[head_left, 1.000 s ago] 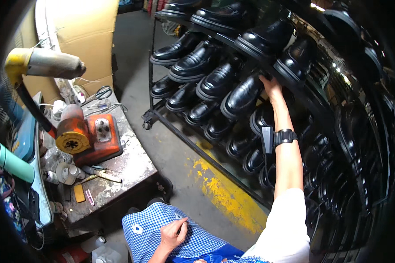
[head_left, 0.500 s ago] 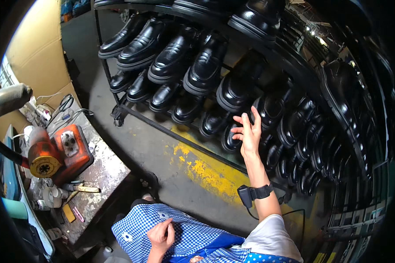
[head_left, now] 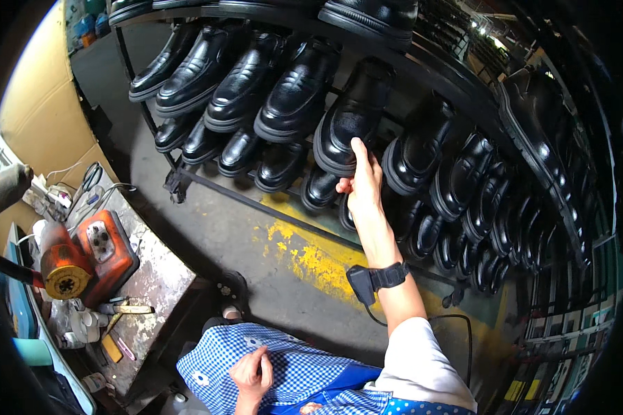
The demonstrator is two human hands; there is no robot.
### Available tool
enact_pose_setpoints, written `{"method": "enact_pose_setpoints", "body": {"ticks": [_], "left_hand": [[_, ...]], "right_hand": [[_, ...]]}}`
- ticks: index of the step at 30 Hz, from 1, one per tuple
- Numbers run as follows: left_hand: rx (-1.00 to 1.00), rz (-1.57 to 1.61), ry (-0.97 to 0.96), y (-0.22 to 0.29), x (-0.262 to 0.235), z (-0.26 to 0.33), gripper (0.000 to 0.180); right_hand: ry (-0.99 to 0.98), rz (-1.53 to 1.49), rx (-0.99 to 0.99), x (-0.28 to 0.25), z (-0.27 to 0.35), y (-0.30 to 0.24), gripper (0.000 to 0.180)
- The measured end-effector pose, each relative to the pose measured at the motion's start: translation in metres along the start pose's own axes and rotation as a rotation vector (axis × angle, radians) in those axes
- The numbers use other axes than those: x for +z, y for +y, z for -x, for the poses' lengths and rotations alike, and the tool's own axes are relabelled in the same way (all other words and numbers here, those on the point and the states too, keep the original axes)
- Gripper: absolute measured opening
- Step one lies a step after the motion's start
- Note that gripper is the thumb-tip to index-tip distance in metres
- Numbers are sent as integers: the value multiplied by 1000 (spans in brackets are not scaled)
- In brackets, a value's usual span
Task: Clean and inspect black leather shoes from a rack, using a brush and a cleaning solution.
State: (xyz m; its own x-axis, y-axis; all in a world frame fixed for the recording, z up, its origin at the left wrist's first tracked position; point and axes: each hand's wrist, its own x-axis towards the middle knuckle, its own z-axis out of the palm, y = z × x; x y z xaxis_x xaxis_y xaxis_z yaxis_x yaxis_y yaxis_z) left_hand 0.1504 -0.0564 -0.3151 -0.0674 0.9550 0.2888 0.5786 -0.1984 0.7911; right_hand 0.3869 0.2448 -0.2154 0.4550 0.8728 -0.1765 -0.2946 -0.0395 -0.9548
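Observation:
My right hand (head_left: 365,190) reaches up to a black leather shoe (head_left: 353,124) on the rack and grips its toe. One digit lies on top of the toe and the others curl by the sole edge, partly hidden. Around it stand more glossy black shoes, among them a black loafer (head_left: 298,90) to the left and another black shoe (head_left: 417,153) to the right. Low in front of my body, my left hand (head_left: 252,373) is closed in a loose fist over the blue checked apron (head_left: 294,353), with nothing seen in it.
Tiered racks (head_left: 270,213) of black shoes fill the far side and the right. At left, a worn workbench (head_left: 163,266) carries an orange-red machine (head_left: 107,249), cables, a brush and small tools. A cardboard sheet (head_left: 38,104) stands behind it. A cable (head_left: 467,339) hangs from my right wrist strap.
My right hand has moved from open in front of the rack onto the toe of a shoe. The view has shifted slightly. My left hand stays closed at the apron.

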Motion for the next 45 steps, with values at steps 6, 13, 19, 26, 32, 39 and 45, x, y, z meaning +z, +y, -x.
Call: {"method": "enact_pose_setpoints", "body": {"ticks": [6, 13, 19, 26, 32, 39, 45], "left_hand": [[58, -39, -32, 3, 2, -6, 15], [55, -76, -77, 3, 5, -7, 15], [46, -123, -125, 6, 5, -9, 14], [60, -102, -117, 11, 12, -13, 11], [65, -141, -135, 9, 10, -12, 11], [58, -132, -134, 12, 11, -15, 11], [53, -113, -108, 10, 14, -15, 14]], "right_hand": [[5, -8, -109, 0, 22, 7, 54], [-35, -41, -196, -7, 30, 20, 69], [-83, -28, -270, -28, 46, 37, 60], [74, -50, -367, -70, 55, 48, 37], [174, -51, -409, -81, 53, 41, 35], [124, -56, -495, -80, 51, 37, 24], [-262, -141, 128, -49, 41, 22, 57]]}}
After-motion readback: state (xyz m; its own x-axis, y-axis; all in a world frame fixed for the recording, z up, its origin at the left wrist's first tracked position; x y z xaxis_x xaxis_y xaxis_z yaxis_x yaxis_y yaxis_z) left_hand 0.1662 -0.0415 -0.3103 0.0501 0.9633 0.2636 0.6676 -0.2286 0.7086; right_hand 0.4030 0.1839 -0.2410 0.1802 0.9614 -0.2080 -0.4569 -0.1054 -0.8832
